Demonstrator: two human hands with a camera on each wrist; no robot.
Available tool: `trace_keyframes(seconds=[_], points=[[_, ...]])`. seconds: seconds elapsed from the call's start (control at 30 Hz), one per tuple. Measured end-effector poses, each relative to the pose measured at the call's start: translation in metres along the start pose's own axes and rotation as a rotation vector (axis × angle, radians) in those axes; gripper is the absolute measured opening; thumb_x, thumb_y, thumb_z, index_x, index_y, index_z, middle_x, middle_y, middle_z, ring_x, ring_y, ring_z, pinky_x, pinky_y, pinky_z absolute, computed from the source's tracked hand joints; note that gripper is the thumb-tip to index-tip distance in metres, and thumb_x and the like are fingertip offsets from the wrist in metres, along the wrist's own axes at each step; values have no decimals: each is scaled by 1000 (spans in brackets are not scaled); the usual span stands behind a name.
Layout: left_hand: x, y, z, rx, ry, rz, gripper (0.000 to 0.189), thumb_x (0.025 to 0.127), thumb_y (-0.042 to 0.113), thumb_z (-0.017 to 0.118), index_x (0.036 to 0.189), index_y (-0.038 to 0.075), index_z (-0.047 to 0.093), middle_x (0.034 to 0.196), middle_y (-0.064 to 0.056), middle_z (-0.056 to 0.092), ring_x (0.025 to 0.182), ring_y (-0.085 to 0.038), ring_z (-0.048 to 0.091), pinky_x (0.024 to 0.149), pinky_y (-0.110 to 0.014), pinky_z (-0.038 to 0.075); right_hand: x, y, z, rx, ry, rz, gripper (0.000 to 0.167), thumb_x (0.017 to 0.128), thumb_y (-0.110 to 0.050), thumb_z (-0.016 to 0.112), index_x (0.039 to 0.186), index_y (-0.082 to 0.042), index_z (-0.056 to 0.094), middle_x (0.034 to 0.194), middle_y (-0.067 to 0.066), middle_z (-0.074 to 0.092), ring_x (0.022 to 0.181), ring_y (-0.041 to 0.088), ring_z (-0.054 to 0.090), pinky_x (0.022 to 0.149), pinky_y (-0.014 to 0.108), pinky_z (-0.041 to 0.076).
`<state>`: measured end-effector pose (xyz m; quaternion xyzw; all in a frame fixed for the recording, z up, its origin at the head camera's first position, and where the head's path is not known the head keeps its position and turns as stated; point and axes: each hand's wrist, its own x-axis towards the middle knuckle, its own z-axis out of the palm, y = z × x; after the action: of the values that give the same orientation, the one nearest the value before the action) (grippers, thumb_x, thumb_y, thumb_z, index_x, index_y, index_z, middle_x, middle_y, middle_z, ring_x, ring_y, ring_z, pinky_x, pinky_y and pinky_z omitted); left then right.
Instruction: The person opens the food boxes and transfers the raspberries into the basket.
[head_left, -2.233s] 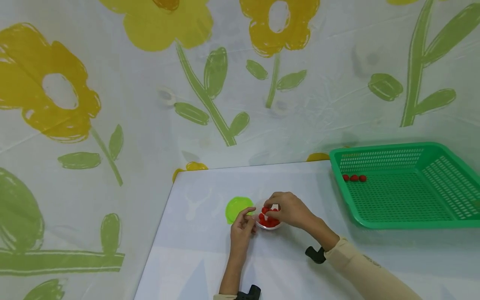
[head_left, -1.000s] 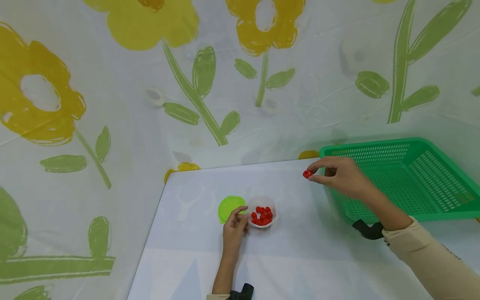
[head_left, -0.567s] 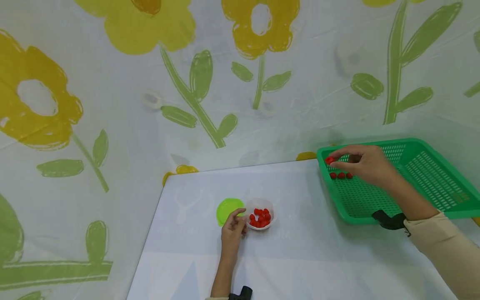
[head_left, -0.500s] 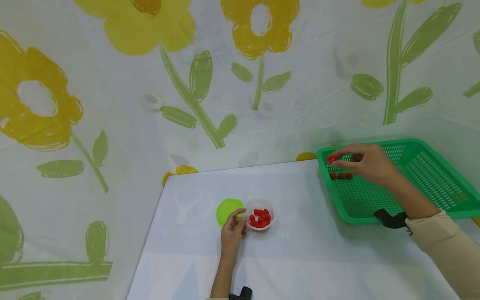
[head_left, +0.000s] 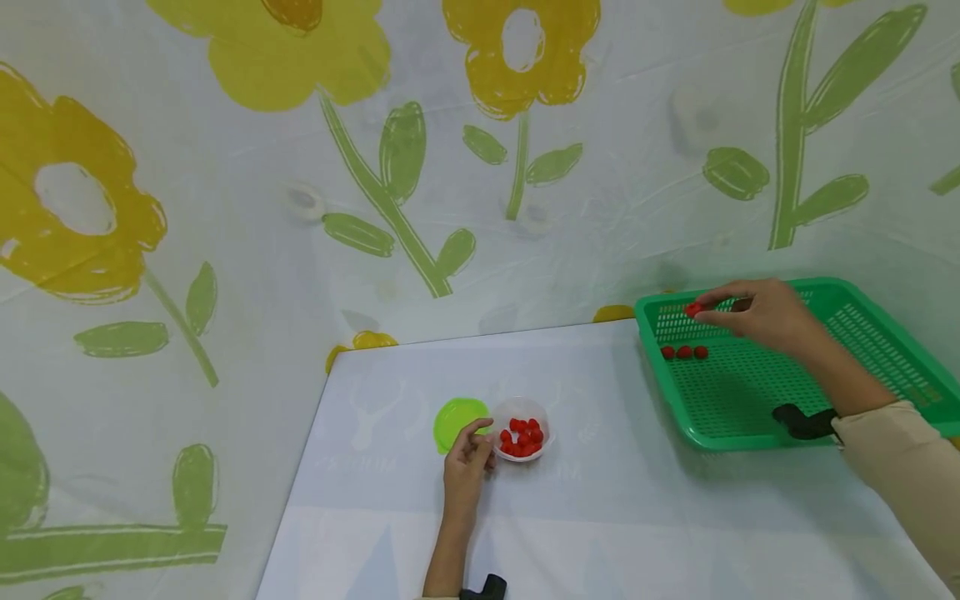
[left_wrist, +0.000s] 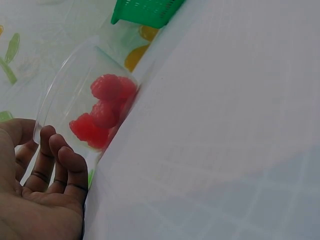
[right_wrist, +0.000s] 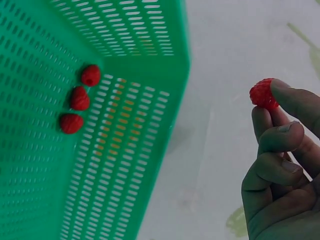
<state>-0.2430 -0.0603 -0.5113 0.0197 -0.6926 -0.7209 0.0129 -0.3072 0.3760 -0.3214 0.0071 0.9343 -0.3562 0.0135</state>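
Note:
A red raspberry (right_wrist: pixel 263 94) is pinched between the thumb and fingertips of my right hand (head_left: pixel 776 317), held above the green basket (head_left: pixel 678 417). Inside that basket, 3 raspberries (right_wrist: pixel 79 98) lie in a row by one wall. My left hand (left_wrist: pixel 47 180) grips the rim of a clear plastic cup (left_wrist: pixel 60 85) at its left side, the thumb and fingers on either side of the edge. Several raspberries (head_left: pixel 521 439) sit in the bottom of the cup, which stands on the white table.
A bright green lid (head_left: pixel 456 419) lies on the table (head_left: pixel 375 533) just left of the cup, partly behind my left hand. Flower-printed cloth (head_left: pixel 420 325) rises behind the table and along its left side.
My right hand has taken a raspberry from the cup and carried it rightward over the basket; in the last half second it moved further right. My left hand has stayed at the cup.

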Motion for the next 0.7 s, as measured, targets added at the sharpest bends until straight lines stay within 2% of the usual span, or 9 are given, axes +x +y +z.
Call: trace_keyframes(seconds=[0.13,0.33,0.5,0.6,0.7], points=[[0,-1,1,-5,6,-10,26,98,24,67,124,19,67,88,-8,58,71,-18,56,66,-23,53,6,9,-1,-7,-22,12,62,86,-59,70,123,-9,71,122,20,65,79,22,65,59,38,50],[-1,-1,0,-12,17,-20,25,98,19,66,124,17,67,88,-8,58,70,-18,55,65,-23,52,17,20,-4,-21,-38,24,66,86,-60,70,124,-6,70,119,24,65,78,23,65,61,40,51],[0,-2,0,-26,3,-13,26,98,22,67,124,19,67,89,-9,57,71,-18,55,65,-22,52,24,33,-6,-10,-55,30,66,87,-59,69,124,-4,69,127,28,60,82,24,68,65,40,53],[0,-2,1,-24,-4,-5,26,98,21,66,124,19,67,89,-10,57,71,-19,55,65,-22,52,26,41,-6,-21,-63,43,65,88,-57,69,124,-3,69,123,27,62,83,27,67,65,40,53],[1,-2,0,-16,-4,-1,27,98,22,66,125,18,66,89,-10,58,71,-19,55,65,-23,52,28,47,-6,-56,-82,48,63,90,-55,69,123,-2,69,114,25,66,83,29,67,63,41,52]])
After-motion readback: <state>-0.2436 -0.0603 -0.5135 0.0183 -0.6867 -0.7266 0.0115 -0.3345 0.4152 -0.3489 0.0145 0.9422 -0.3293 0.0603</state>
